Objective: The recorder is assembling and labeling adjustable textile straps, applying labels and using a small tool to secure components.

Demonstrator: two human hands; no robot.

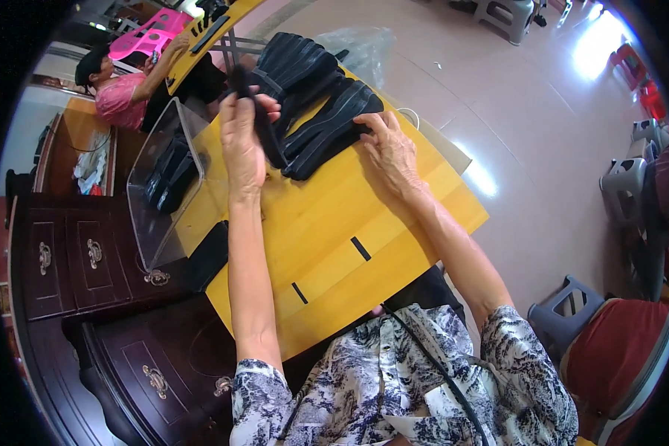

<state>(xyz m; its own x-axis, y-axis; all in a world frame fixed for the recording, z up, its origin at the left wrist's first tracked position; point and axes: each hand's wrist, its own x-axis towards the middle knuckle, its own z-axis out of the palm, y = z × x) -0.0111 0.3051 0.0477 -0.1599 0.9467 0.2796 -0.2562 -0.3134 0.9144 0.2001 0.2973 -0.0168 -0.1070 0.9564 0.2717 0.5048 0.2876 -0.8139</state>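
Note:
My left hand (243,145) is raised over the far left of the yellow table, with its fingers closed round a long dark piece of fabric (266,130), blurred in part. Beside it lies a pile of black fabric pieces with pale lengthwise lines (334,123); their exact kind is unclear. My right hand (389,149) rests at the right edge of this pile, fingers bent and apart, fingertips touching the cloth. Farther back, another fanned bundle of black pieces (293,67) overlaps the table's far edge.
A clear plastic box (178,223) with black pieces inside stands at the table's left, near a black pouch-like object (209,256). Dark wooden drawers (111,260) flank that side. Another person (123,93) sits far left. Grey stools (565,312) stand right.

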